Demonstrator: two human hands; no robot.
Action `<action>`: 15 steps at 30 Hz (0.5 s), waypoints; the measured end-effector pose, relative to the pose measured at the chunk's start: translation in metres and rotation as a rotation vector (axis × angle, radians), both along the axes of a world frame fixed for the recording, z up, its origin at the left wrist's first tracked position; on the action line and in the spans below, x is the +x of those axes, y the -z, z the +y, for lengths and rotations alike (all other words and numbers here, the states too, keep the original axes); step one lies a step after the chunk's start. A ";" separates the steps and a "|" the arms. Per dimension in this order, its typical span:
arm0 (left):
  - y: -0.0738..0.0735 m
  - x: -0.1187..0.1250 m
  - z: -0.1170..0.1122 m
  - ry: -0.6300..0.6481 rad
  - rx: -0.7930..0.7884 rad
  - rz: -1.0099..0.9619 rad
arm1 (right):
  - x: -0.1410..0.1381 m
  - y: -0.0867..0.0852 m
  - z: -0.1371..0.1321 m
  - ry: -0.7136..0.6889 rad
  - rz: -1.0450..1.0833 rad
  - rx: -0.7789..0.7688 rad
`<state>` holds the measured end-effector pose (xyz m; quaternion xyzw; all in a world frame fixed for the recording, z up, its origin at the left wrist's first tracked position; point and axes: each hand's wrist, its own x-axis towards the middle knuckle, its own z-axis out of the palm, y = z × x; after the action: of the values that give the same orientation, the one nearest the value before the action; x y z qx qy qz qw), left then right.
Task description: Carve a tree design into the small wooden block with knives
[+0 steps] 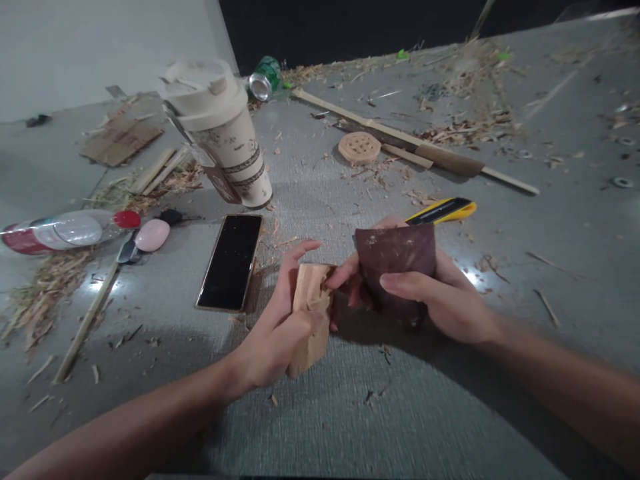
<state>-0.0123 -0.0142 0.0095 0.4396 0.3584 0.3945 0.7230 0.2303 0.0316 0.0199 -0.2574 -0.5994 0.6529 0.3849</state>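
Observation:
My left hand (280, 327) is closed around a small block of pale wood (313, 300), thumb across its face and index finger raised past the top. The block's upper right part looks carved or rough. In my right hand (445, 293) is a bent sheet of dark reddish-brown sandpaper (397, 257), with the thumb pressed on its front. A finger of my right hand reaches out and touches the block's upper right edge. Just behind the sandpaper lies a yellow and black utility knife (443, 211), its near end hidden.
A phone (230, 263) lies left of the block, with a lidded cup (225, 140) behind it. Farther left are a plastic bottle (65, 230) and wood shavings (45, 293). At the back are a green can (265, 79), a hexagonal wooden piece (359, 147) and long wooden sticks (360, 120).

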 end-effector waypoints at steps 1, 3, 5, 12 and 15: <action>0.000 0.000 0.000 0.000 -0.004 0.002 | 0.000 0.000 0.000 -0.005 -0.014 0.009; -0.001 -0.001 -0.001 0.002 -0.012 0.007 | 0.000 -0.001 0.001 -0.011 -0.051 0.038; -0.001 -0.001 -0.001 0.003 -0.016 0.011 | 0.001 -0.002 0.001 -0.011 -0.082 0.076; -0.001 -0.001 0.000 -0.007 -0.013 -0.004 | 0.000 -0.003 0.001 -0.014 -0.046 0.005; -0.001 -0.002 0.000 0.002 -0.007 -0.005 | -0.001 -0.002 0.001 0.000 -0.005 -0.037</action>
<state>-0.0143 -0.0139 0.0105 0.4365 0.3573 0.3935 0.7259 0.2290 0.0328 0.0214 -0.2660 -0.5881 0.6635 0.3785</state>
